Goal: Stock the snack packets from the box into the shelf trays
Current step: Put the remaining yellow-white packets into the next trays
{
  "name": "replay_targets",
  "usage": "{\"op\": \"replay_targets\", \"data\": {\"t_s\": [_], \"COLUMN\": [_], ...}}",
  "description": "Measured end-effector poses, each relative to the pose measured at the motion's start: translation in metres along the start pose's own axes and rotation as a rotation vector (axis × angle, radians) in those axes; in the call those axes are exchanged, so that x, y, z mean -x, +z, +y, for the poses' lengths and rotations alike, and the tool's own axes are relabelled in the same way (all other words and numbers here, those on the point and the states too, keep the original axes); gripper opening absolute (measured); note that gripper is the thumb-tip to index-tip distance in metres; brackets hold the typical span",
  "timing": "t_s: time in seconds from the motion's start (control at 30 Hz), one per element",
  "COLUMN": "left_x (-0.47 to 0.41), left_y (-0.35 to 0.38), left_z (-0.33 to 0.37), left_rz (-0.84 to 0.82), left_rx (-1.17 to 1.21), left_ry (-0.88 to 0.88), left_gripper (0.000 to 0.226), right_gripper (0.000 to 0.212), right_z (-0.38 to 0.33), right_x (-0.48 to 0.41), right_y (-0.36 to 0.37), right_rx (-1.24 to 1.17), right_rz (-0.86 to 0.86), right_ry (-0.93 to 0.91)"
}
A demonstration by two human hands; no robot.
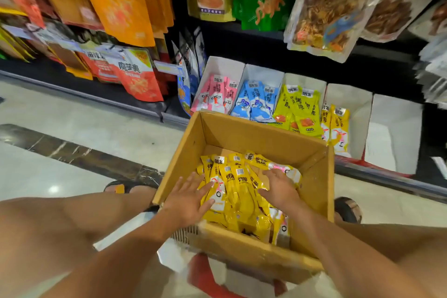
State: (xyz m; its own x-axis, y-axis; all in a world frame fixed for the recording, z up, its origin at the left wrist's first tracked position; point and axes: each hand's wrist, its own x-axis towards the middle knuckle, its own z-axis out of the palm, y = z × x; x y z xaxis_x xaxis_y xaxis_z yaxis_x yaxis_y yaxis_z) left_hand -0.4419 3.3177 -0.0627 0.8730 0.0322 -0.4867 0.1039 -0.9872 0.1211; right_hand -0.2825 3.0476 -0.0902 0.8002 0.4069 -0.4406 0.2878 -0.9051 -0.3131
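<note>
Forearms reach from 6 o'clock into the box [254,138], where the yellow packets [238,191] lie heaped, long axes running roughly 6 to 12. Both hands rest flat on them with fingers spread, gripping nothing: left hand [187,197] at the pile's 9 o'clock, right hand [280,189] at 3. The matching tray [355,113] stands at 1 o'clock, nearer the right hand.

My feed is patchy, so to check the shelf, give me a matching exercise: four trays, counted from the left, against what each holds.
Trays:
1. first tray
2. second tray
3. third tray
4. fifth tray

Contents:
A. blue packets
B. no packets showing
C. pink packets
D. lime-yellow packets

Pairs: 1-C, 2-A, 3-D, 4-B.
</note>
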Motion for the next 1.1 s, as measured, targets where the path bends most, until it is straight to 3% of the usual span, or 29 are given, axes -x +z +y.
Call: {"op": "replay_targets", "data": {"t_s": [0.33,0.7,0.9,1.03,1.1], "left_x": [-0.002,-0.010,-0.010,-0.011,-0.011], "left_y": [0.013,0.014,0.016,0.016,0.015], "left_z": [-0.004,-0.008,-0.009,-0.009,-0.009], "left_rz": [0.054,0.000,0.007,-0.013,-0.023], "left_rx": [0.102,0.123,0.116,0.115,0.117], "left_ry": [0.021,-0.010,-0.017,-0.026,-0.027], "left_gripper": [0.063,0.062,0.064,0.062,0.062], "right_gripper": [0.063,0.079,0.056,0.023,0.019], "right_z": [0.013,0.009,0.002,0.031,0.037], "right_x": [-0.004,-0.045,-0.051,-0.073,-0.077], "right_y": [0.089,0.146,0.139,0.171,0.174], "right_rx": [-0.187,-0.514,-0.536,-0.584,-0.636], "right_rz": [-0.358,-0.337,-0.249,-0.259,-0.232], "right_ry": [0.270,0.490,0.560,0.600,0.652]}}
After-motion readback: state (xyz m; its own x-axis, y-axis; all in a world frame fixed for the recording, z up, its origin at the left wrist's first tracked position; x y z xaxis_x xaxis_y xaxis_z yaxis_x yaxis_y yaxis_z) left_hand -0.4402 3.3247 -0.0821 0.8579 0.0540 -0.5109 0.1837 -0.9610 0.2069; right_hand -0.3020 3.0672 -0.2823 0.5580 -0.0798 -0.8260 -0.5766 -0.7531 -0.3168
